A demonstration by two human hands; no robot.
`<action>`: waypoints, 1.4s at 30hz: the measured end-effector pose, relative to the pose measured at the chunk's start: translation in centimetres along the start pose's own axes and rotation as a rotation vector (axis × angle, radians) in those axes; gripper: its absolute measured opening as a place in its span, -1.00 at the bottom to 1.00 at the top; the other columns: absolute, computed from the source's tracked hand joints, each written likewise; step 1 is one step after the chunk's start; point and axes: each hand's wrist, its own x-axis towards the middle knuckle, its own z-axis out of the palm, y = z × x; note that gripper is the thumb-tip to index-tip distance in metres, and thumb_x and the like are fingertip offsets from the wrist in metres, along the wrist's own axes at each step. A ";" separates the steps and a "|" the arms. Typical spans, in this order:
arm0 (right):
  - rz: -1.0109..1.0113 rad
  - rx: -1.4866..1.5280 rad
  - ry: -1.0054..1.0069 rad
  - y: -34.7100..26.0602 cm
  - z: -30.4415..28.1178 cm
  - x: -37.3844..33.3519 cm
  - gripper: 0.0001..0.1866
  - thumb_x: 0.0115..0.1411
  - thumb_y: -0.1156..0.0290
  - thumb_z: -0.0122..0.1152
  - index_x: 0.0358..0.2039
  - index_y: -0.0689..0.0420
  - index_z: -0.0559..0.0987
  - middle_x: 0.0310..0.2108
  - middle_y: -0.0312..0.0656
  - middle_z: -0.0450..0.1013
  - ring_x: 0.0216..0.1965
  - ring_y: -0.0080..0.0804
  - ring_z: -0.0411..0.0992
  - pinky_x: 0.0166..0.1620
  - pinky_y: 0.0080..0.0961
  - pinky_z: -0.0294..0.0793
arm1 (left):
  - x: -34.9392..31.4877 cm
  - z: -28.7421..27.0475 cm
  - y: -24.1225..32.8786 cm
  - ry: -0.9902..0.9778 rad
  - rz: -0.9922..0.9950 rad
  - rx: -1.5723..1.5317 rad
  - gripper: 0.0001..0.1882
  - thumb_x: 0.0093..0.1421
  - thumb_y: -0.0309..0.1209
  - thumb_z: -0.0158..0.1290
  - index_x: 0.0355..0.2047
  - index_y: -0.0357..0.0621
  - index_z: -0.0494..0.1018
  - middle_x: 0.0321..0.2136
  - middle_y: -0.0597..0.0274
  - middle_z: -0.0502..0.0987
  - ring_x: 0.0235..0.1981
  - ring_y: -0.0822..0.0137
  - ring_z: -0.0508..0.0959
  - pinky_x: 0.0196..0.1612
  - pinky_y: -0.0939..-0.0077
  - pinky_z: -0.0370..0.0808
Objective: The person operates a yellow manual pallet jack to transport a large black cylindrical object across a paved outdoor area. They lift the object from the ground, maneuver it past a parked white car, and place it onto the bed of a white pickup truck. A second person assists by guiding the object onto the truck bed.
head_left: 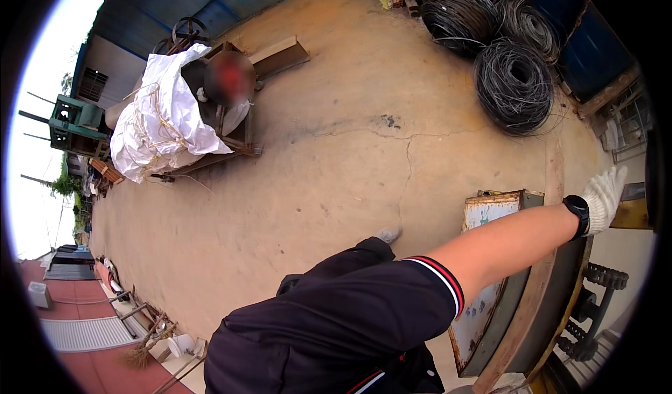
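My left arm point(511, 250), in a dark short sleeve with red and white trim, reaches across to the right edge. My left hand point(605, 197) wears a white knit glove, with a black watch point(578, 215) at the wrist. Its fingers are stretched out and I see nothing held in them. Beside the hand is a yellow metal part point(632, 210); whether they touch I cannot tell. Under the forearm stands a rusty-edged, pale metal box point(483, 214). Chain sprockets point(606, 276) sit below the hand. My right hand is out of view.
Black wire coils point(514, 86) lie at the upper right by blue drums point(595, 47). At the upper left, a person point(231, 79), blurred, is beside a cart covered with a white sack point(157, 117). A cracked concrete floor point(301, 191) lies between. A broom point(136, 355) is at the lower left.
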 end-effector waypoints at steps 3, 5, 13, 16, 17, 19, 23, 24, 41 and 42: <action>-0.051 -0.032 0.012 -2.4 2.6 -5.5 -0.87 0.10 0.36 0.23 -0.49 0.13 0.62 -0.51 -0.22 0.52 -0.45 -0.41 0.50 -0.35 -0.41 0.46 | -0.6 -1.6 -2.7 -0.014 -0.005 -0.068 -0.06 -0.06 -0.44 0.20 0.27 -0.50 -0.03 -0.02 -0.16 0.37 -0.06 0.07 0.50 -0.08 0.37 0.49; -0.071 -0.078 0.026 -3.3 3.1 -8.2 -0.86 0.11 0.35 0.24 -0.48 0.13 0.62 -0.50 -0.24 0.52 -0.45 -0.42 0.49 -0.35 -0.40 0.45 | -0.7 -1.5 -4.6 -0.024 -0.014 -0.133 -0.07 -0.04 -0.41 0.17 0.27 -0.51 -0.05 0.03 -0.20 0.32 -0.02 0.02 0.47 -0.04 0.31 0.46; -0.092 -0.125 0.114 -6.6 3.3 -19.5 -0.92 0.09 0.35 0.29 -0.48 0.05 0.61 -0.53 -0.33 0.48 -0.49 -0.47 0.45 -0.37 -0.45 0.43 | -2.7 0.8 -10.1 0.270 0.001 0.047 -0.19 -0.02 -0.28 0.20 0.19 -0.41 0.17 0.00 0.02 0.43 0.01 0.23 0.49 -0.08 0.42 0.46; -0.130 -0.180 0.112 -8.7 3.7 -23.9 -0.91 0.09 0.35 0.30 -0.45 0.06 0.61 -0.52 -0.31 0.49 -0.48 -0.47 0.46 -0.37 -0.47 0.44 | -4.3 -4.5 -11.7 -0.010 -0.033 -0.063 -0.33 -0.07 -0.32 0.24 0.04 -0.32 0.28 -0.09 0.04 0.48 -0.08 0.23 0.56 -0.17 0.45 0.50; -0.137 -0.181 0.034 -8.8 2.6 -24.4 -0.89 0.10 0.33 0.30 -0.42 0.07 0.61 -0.50 -0.30 0.50 -0.46 -0.47 0.47 -0.36 -0.47 0.45 | -4.4 -5.7 -12.7 -0.030 -0.060 -0.112 -0.37 -0.09 -0.35 0.26 -0.01 -0.28 0.30 -0.13 0.04 0.49 -0.12 0.22 0.58 -0.21 0.45 0.51; -0.153 -0.201 0.007 -9.4 1.3 -25.4 -0.87 0.10 0.33 0.30 -0.40 0.09 0.61 -0.49 -0.29 0.50 -0.46 -0.43 0.47 -0.35 -0.43 0.46 | -5.0 -8.1 -14.3 -0.016 -0.086 -0.204 -0.43 -0.12 -0.40 0.27 -0.09 -0.24 0.32 -0.18 0.04 0.51 -0.20 0.19 0.61 -0.26 0.43 0.54; -0.209 -0.210 0.014 -11.0 0.0 -28.4 -0.83 0.12 0.31 0.29 -0.34 0.11 0.60 -0.48 -0.26 0.49 -0.45 -0.36 0.47 -0.33 -0.36 0.47 | -6.0 -11.0 -17.1 0.102 -0.140 -0.339 -0.41 -0.15 -0.50 0.25 -0.06 -0.27 0.31 -0.17 -0.03 0.52 -0.20 0.08 0.62 -0.22 0.34 0.57; -0.227 -0.207 0.011 -11.2 -0.3 -29.1 -0.82 0.12 0.31 0.28 -0.33 0.12 0.60 -0.48 -0.25 0.48 -0.45 -0.35 0.47 -0.32 -0.35 0.47 | -6.1 -11.2 -17.8 0.150 -0.158 -0.331 -0.40 -0.14 -0.50 0.25 -0.05 -0.28 0.30 -0.15 -0.03 0.52 -0.18 0.08 0.61 -0.21 0.35 0.57; -0.406 -0.389 -0.137 -20.3 1.6 -50.4 -0.86 0.17 0.35 0.24 -0.40 0.15 0.55 -0.50 -0.23 0.48 -0.52 -0.38 0.45 -0.48 -0.35 0.47 | -14.5 -26.2 -29.7 0.048 -0.167 -0.148 -0.10 -0.01 -0.35 0.29 0.22 -0.46 0.04 0.04 -0.05 0.44 -0.05 0.19 0.60 -0.12 0.43 0.58; -0.123 -0.076 -0.045 -23.7 5.5 -54.9 -0.86 0.16 0.36 0.24 -0.42 0.17 0.56 -0.50 -0.22 0.48 -0.53 -0.39 0.45 -0.49 -0.36 0.47 | -14.7 -27.5 -30.5 0.051 -0.146 -0.191 -0.12 -0.04 -0.34 0.32 0.18 -0.43 0.08 0.01 -0.04 0.45 -0.06 0.18 0.61 -0.13 0.42 0.58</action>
